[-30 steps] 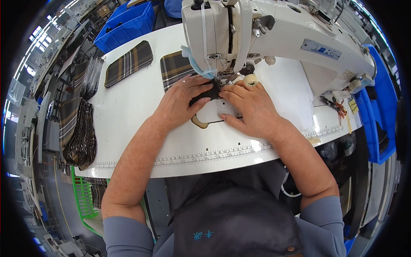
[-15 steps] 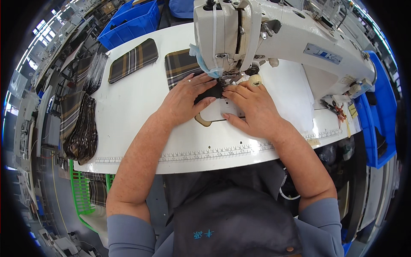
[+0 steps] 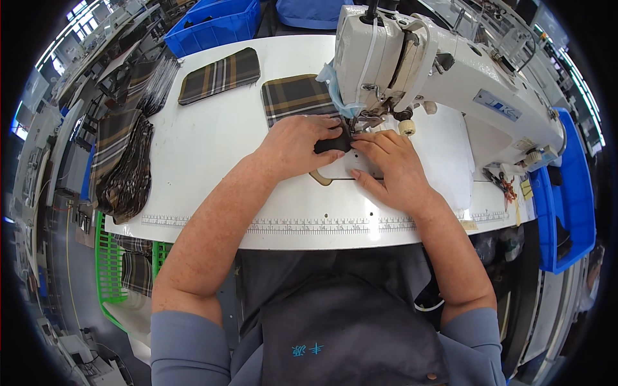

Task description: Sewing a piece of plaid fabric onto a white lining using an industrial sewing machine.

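A brown-and-black plaid fabric piece (image 3: 293, 96) with a dark lower part lies at the sewing machine (image 3: 370, 71), its right edge reaching under the needle area. My left hand (image 3: 301, 143) is on its near side, fingers bent down over the dark cloth and thumb set apart, with cloth between them. Close to the presser foot, the fingertips of my right hand (image 3: 394, 168) touch the edge of the same dark cloth. Its fingers are stretched out and its thumb rests apart on the metal plate. The needle tip is hard to make out.
Another plaid piece (image 3: 220, 75) lies flat at the back left. Stacked plaid pieces (image 3: 122, 168) hang at the table's left edge above a green basket (image 3: 109, 270). Blue bins (image 3: 215, 29) stand behind and at right. Small scissors (image 3: 494, 179) lie by the machine base.
The whole view has shifted, so the machine appears farther right. My left hand's fingers are more bent than before. My right hand keeps its place beside the presser foot.
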{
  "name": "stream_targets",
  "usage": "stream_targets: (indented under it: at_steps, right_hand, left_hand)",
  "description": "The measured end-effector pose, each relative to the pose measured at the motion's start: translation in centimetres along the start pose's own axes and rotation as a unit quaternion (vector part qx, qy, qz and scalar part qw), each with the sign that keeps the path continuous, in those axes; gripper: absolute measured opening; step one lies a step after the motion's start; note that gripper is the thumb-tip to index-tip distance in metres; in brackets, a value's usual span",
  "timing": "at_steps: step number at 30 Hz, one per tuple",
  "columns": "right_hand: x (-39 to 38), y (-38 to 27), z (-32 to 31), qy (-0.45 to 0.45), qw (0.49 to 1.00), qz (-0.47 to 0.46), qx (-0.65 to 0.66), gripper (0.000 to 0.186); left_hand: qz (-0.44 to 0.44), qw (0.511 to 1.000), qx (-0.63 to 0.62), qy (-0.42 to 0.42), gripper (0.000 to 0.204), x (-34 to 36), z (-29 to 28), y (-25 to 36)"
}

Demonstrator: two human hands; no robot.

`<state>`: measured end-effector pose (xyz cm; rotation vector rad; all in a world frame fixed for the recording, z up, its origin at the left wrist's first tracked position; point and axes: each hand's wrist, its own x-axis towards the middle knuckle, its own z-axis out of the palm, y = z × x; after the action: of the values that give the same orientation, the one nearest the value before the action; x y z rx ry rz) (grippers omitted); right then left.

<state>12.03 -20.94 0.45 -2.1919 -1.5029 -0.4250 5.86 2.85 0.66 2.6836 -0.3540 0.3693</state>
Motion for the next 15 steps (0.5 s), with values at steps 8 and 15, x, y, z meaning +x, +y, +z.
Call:
stream_targets:
  at_steps: [8,15]
  right_hand:
    - [-0.2,0.2,0.4,0.002,0.998,-0.050,0.034,0.035]
    - [-0.4,0.2,0.2,-0.009,0.999,-0.036,0.034,0.030]
  left_hand:
    - [0.067,0.989,-0.126,-0.044,0.030,-4.3,-0.7,2.4]
    - [0.024,1.000,-0.007,-0.019,0.062,-4.0,0.7,2.7]
